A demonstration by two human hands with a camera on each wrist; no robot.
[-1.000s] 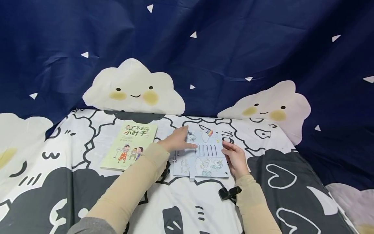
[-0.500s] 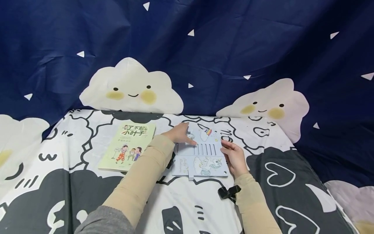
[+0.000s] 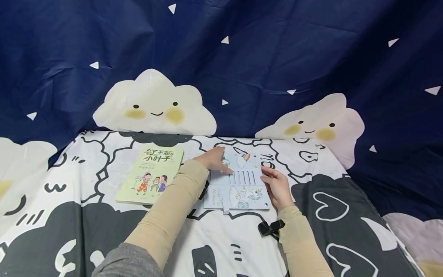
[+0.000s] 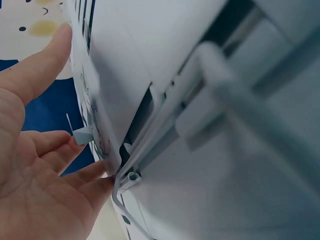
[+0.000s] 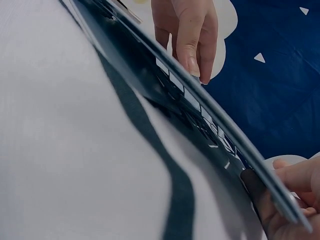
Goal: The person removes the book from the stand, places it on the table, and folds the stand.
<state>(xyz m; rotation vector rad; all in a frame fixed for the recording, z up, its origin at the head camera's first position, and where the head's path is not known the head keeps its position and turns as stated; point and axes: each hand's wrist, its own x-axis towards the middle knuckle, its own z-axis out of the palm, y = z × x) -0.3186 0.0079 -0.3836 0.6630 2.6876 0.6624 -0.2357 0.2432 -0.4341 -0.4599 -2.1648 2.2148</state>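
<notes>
A light-blue book stand (image 3: 219, 179) printed with unicorns lies in front of me, slotted across its middle, with a small clip (image 3: 226, 210) at its near edge. My left hand (image 3: 214, 159) is over its far left part, fingers spread and thumb on the face beside the slots. The left wrist view shows that hand's fingers relaxed along the stand's edge, near its bent wire frame (image 4: 210, 65). My right hand (image 3: 279, 188) pinches the right edge. From the right wrist, the stand's panel (image 5: 220, 120) appears edge-on and tilted, with fingers (image 5: 297, 176) on both sides of it.
A green book (image 3: 149, 173) lies left of the stand, its lower right partly behind my left forearm. Both are on a black-and-white patterned cloth (image 3: 207, 231). A dark blue curtain (image 3: 242, 69) with clouds hangs behind. A black camera mount (image 3: 271, 228) sits at my right wrist.
My left wrist and forearm have shifted slightly right and away from me, with the thumb still beside the slots. My right hand keeps its hold on the stand's edge.
</notes>
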